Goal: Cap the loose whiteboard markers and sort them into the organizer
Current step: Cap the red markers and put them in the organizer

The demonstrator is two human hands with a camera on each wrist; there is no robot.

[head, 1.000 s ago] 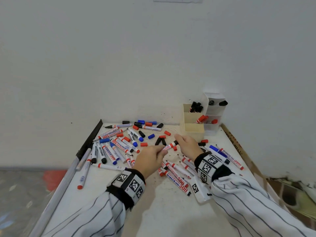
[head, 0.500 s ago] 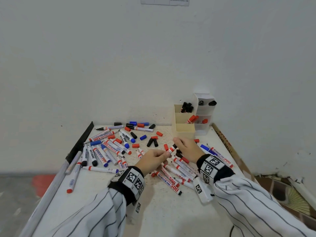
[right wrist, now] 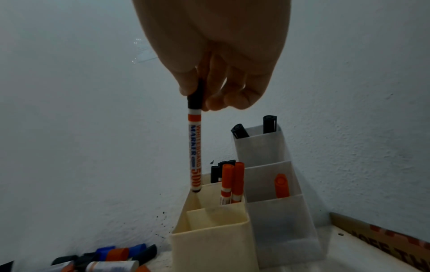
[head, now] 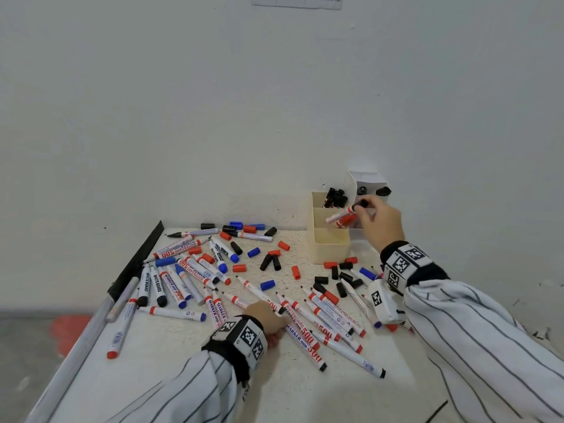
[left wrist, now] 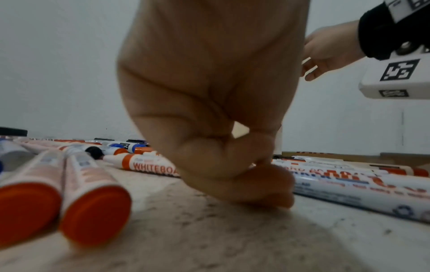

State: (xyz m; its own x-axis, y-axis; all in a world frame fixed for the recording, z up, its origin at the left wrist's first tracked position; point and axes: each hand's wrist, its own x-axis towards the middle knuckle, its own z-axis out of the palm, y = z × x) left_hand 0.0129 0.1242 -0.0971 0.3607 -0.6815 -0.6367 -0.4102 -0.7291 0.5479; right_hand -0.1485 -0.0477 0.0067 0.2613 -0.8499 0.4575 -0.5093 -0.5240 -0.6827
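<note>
My right hand [head: 376,221] pinches a black-capped whiteboard marker [right wrist: 194,150] by its cap, thumb and fingers [right wrist: 216,99] curled round it. The marker [head: 340,215] hangs with its lower end at the rim of the cream organizer [right wrist: 209,239], beside the red markers [right wrist: 232,184] standing in it. The cream organizer [head: 331,250] stands against the wall next to a translucent white organizer [right wrist: 281,217]. My left hand [head: 270,315] is down on the table among loose markers [head: 308,328]. Its fingers [left wrist: 235,165] are curled; whether they pinch a marker is hidden.
Loose markers [head: 189,270] and red, blue and black caps [head: 270,261] are scattered over the white table [head: 171,377]. A black bar [head: 137,264] runs along its left edge. Cardboard [right wrist: 384,239] lies at the right. The wall stands close behind the organizers.
My right hand has lifted the marker from the middle of the table up and right to the organizer. My left hand let go of it and dropped to the table.
</note>
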